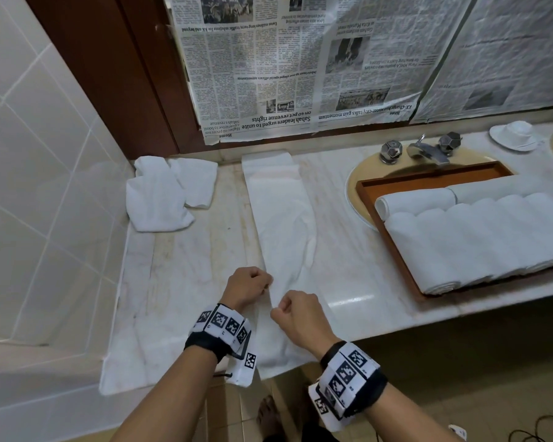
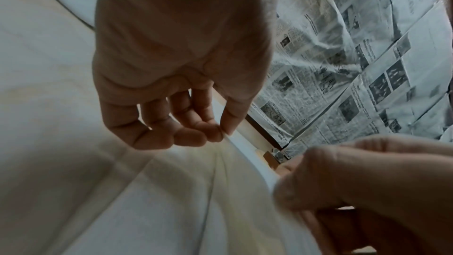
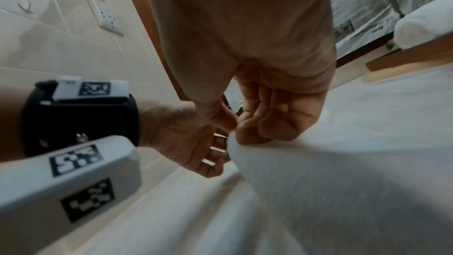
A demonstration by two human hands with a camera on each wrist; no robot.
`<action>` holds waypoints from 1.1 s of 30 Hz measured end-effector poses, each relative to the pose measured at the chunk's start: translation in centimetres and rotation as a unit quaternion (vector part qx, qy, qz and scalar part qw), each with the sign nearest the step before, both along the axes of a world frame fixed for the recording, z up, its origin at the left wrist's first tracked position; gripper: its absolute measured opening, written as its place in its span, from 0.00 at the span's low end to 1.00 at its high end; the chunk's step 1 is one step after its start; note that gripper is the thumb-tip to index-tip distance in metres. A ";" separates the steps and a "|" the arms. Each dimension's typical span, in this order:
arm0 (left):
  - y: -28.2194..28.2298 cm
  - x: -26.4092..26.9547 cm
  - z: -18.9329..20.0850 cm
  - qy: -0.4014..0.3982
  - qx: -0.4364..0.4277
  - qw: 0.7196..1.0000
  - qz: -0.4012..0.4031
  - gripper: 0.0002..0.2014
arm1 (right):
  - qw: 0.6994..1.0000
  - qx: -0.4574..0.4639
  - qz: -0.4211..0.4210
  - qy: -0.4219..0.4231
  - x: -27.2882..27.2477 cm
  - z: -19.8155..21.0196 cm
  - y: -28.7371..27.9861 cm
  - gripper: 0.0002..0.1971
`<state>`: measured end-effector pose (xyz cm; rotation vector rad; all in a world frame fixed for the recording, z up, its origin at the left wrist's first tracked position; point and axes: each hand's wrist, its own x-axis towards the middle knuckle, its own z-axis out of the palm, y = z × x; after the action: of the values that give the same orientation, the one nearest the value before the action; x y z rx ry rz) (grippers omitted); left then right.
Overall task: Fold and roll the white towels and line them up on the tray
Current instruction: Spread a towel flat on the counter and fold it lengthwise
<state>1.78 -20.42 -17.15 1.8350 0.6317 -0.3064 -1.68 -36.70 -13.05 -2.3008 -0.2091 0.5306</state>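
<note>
The left hand (image 1: 248,286) pinches the left edge of a long folded towel (image 1: 281,218) between thumb and fingertips (image 2: 215,133), the other fingers curled in. The right hand (image 1: 300,314) pinches the same towel just beside it, thumb against curled fingers (the cloth lifts into a small ridge between the 2 grips). Both wrists wear black bands with white marker blocks.

The towel runs as a narrow strip from the front edge of the marble counter (image 1: 179,282), where its end hangs over, to the back edge under the taped newspaper (image 1: 284,68). A heap of loose towels (image 1: 163,193) sits in the back left corner. Toward the right end, a wooden tray (image 1: 396,247) lies over the sink (image 1: 353,186) and holds a row of rolled towels (image 1: 479,237). A tap (image 1: 426,149) stands behind it, and a white saucer (image 1: 513,135) sits farther right.
</note>
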 end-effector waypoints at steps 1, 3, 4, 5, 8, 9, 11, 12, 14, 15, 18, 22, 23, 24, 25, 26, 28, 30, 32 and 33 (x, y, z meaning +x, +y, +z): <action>0.2 -0.2 -0.1 0.005 0.016 1.000 -0.005 0.06 | 1.000 0.018 -0.007 0.025 -0.1 -0.1 0.6 0.09; 0.4 -0.5 -0.3 0.018 0.047 0.998 -0.027 0.04 | 0.996 0.039 -0.004 0.077 -0.3 -0.3 1.4 0.09; 0.3 -0.6 -0.4 0.024 0.064 0.997 -0.040 0.04 | 0.994 0.048 0.006 0.097 -0.3 -0.4 1.4 0.09; 0.2 -0.7 -0.4 0.029 0.086 0.995 -0.051 0.04 | 0.992 0.059 0.015 0.111 -0.2 -0.5 1.1 0.08; -0.1 -0.8 -0.5 0.009 0.149 0.987 -0.062 0.04 | 0.996 0.066 -0.007 0.061 0.6 -0.9 -1.1 0.08; -0.3 -0.8 -0.5 -0.006 0.166 0.984 -0.065 0.04 | 0.998 0.048 -0.037 0.014 1.2 -1.3 -2.2 0.06; -0.9 -0.4 -0.5 -0.025 0.193 0.979 -0.065 0.06 | 0.995 -0.009 -0.088 -0.048 2.9 -2.3 -4.2 0.04; -1.3 -0.1 -0.5 -0.025 0.205 0.977 -0.059 0.07 | 0.993 -0.040 -0.096 -0.049 3.7 -2.8 -4.9 0.05; -2.2 0.4 -0.4 -0.012 0.225 0.973 -0.048 0.11 | 0.993 -0.073 -0.095 -0.014 5.2 -3.9 -5.6 0.07; -2.7 0.6 -0.4 -0.001 0.237 0.970 -0.049 0.12 | 0.993 -0.076 -0.091 0.003 5.6 -4.1 -5.6 0.08; -3.6 1.2 -0.6 0.049 0.243 0.968 -0.047 0.13 | 0.994 -0.090 -0.043 0.041 6.3 -4.2 -4.8 0.13; -3.1 2.0 -0.7 0.060 0.203 0.977 -0.020 0.08 | 0.989 -0.120 0.032 0.083 6.0 -4.2 -4.0 0.16; -2.9 2.0 -0.8 0.054 0.197 0.979 -0.013 0.11 | 0.991 -0.111 0.015 0.075 5.9 -3.9 -4.3 0.17; -2.6 2.0 -0.9 0.047 0.186 0.981 -0.003 0.14 | 0.993 -0.102 -0.009 0.061 5.7 -3.5 -4.6 0.18; -2.3 1.9 -0.9 0.038 0.180 0.983 0.006 0.15 | 0.994 -0.097 -0.033 0.044 5.5 -3.1 -5.1 0.18; -2.1 1.7 -0.9 0.035 0.175 0.984 0.016 0.15 | 0.993 -0.101 -0.051 0.034 5.2 -2.8 -5.7 0.18; -1.9 1.5 -1.0 0.028 0.166 0.985 0.034 0.11 | 0.988 -0.136 -0.056 0.050 4.7 -2.6 -6.8 0.16; -2.0 1.2 -1.1 0.026 0.156 0.987 0.036 0.07 | 0.976 -0.187 -0.026 0.106 4.3 -3.0 -7.7 0.13; -2.2 1.1 -1.2 0.023 0.151 0.988 0.032 0.06 | 0.966 -0.206 0.001 0.159 4.5 -3.4 -8.3 0.16; -2.3 1.0 -1.3 0.017 0.152 0.988 0.031 0.07 | 0.965 -0.194 0.006 0.174 4.7 -3.3 -8.4 0.18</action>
<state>2.79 -22.75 -18.48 2.0998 0.7924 -0.2093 3.05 -45.10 -16.38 -2.5263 0.0594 1.0466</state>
